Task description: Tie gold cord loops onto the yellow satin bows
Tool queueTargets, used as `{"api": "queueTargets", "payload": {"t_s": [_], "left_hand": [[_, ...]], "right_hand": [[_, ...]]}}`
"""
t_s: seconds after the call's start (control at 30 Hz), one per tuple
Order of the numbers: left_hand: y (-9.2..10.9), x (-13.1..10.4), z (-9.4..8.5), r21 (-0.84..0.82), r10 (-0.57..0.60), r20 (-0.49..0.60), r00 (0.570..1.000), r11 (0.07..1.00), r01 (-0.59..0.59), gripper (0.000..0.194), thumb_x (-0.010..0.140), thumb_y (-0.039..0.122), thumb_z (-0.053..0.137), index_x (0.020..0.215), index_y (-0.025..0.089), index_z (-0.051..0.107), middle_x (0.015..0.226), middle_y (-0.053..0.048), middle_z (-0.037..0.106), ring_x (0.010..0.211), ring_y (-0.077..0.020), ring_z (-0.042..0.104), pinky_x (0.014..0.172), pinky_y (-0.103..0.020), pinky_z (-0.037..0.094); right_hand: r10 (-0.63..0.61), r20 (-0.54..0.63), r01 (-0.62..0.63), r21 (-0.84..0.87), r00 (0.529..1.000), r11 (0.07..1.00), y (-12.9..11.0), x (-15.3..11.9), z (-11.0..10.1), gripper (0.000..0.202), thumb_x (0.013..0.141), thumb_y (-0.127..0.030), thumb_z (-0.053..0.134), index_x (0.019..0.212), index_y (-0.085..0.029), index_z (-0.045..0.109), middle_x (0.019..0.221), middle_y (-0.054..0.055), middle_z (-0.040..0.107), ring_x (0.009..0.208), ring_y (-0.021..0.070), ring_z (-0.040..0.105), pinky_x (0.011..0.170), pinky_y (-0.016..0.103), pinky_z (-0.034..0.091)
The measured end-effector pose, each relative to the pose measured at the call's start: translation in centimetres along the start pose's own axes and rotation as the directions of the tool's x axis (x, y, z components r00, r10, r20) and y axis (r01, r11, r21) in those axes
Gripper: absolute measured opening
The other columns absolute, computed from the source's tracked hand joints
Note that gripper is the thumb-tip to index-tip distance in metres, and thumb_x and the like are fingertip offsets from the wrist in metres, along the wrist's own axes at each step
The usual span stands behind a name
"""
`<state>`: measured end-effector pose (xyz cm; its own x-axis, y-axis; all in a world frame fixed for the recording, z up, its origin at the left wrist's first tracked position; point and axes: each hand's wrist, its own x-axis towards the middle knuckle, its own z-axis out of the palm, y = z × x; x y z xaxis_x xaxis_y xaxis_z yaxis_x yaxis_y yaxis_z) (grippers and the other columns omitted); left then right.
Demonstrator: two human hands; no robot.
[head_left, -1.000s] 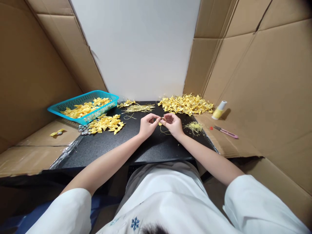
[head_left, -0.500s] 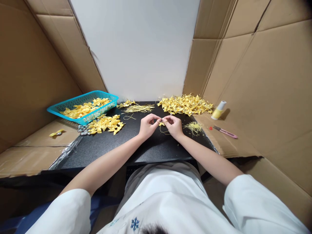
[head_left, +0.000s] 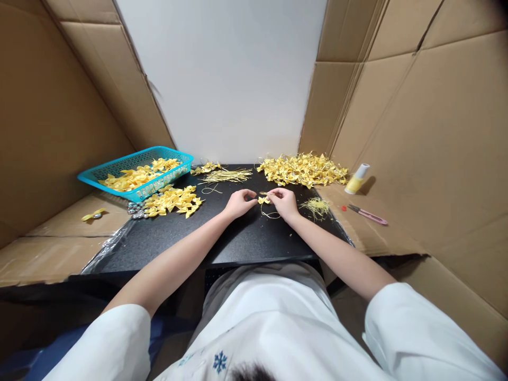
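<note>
A small yellow ribbon bow (head_left: 263,200) is between my hands, just above the black tabletop. My right hand (head_left: 284,204) pinches a thin yellow cord (head_left: 271,216) at the bow, and the cord's loose length curves below. To the left of the bow is my left hand (head_left: 240,203), its thumb and forefinger apart with nothing seen between them. The fingertips of my right hand partly cover where cord and bow meet.
A turquoise basket (head_left: 85,177) of yellow bows stands at left, beside a pile of bows (head_left: 174,201). Cut cords (head_left: 230,175) lie behind my hands. Further right are a big heap of corded bows (head_left: 304,170), cord scraps (head_left: 317,207), a thread spool (head_left: 357,179) and pink-handled snips (head_left: 371,215).
My left hand has let go of the cord and drawn slightly left, its fingers parting. My right hand stays at the bow, which now shows more clearly.
</note>
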<state>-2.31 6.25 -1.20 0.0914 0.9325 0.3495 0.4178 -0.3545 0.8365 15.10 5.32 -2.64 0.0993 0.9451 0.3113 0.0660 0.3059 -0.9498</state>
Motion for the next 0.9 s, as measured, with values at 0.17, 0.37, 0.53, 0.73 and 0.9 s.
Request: {"api": "queueTargets", "payload": {"t_s": [0.17,0.37,0.53,0.73,0.9], "left_hand": [[-1.1,0.6,0.5,0.197,0.044,0.032,0.999,0.979,-0.049,0.009,0.062,0.028,0.08,0.067,0.022,0.073,0.075,-0.006,0.065,0.075,-0.0212,0.057,0.072,-0.03,0.043],[-1.2,0.5,1.7,0.322,0.064,0.064,0.996,0.943,-0.081,0.007,0.068,0.028,0.076,0.069,0.022,0.073,0.08,-0.006,0.065,0.079,-0.022,0.056,0.077,-0.033,0.042],[-0.8,0.2,1.7,0.321,0.044,0.07,0.997,0.945,-0.065,0.01,0.068,0.027,0.074,0.065,0.02,0.068,0.076,-0.004,0.066,0.072,-0.0186,0.055,0.07,-0.03,0.04],[0.4,-0.6,1.7,-0.08,-0.098,0.027,0.995,0.992,0.1,0.025,0.065,0.036,0.076,0.064,0.017,0.061,0.063,0.0,0.063,0.06,-0.0123,0.053,0.062,-0.026,0.039],[1.0,-0.8,2.0,-0.462,-0.237,0.11,0.965,0.848,0.26,0.04,0.047,0.037,0.087,0.069,0.015,0.063,0.065,0.0,0.064,0.06,-0.0093,0.053,0.059,-0.023,0.04]], "right_hand": [[0.038,-0.072,-0.057,-0.289,0.997,0.956,0.4,1.3,-1.0,0.006,0.065,-0.027,0.068,0.064,-0.021,0.07,0.062,0.0,0.07,0.065,0.0177,0.067,0.072,0.031,0.052],[0.105,-0.008,-0.094,-0.522,0.994,0.848,-0.6,1.6,-0.7,0.005,0.061,-0.021,0.071,0.057,-0.022,0.073,0.067,0.004,0.074,0.072,0.0213,0.068,0.069,0.03,0.049],[0.113,0.03,-0.078,-0.55,0.993,0.831,-0.7,1.5,-0.8,0.005,0.062,-0.019,0.07,0.059,-0.02,0.074,0.065,0.004,0.073,0.071,0.0187,0.067,0.065,0.026,0.046],[0.198,0.044,-0.182,-0.238,0.979,0.954,-0.4,1.6,-0.8,0.007,0.067,-0.02,0.071,0.061,-0.016,0.072,0.061,0.002,0.07,0.061,0.0134,0.063,0.065,0.025,0.05],[0.29,0.106,-0.299,0.079,0.951,0.951,-1.2,1.2,-0.5,0.009,0.062,-0.014,0.074,0.056,-0.015,0.069,0.057,0.001,0.067,0.058,0.0122,0.062,0.066,0.026,0.053]]}}
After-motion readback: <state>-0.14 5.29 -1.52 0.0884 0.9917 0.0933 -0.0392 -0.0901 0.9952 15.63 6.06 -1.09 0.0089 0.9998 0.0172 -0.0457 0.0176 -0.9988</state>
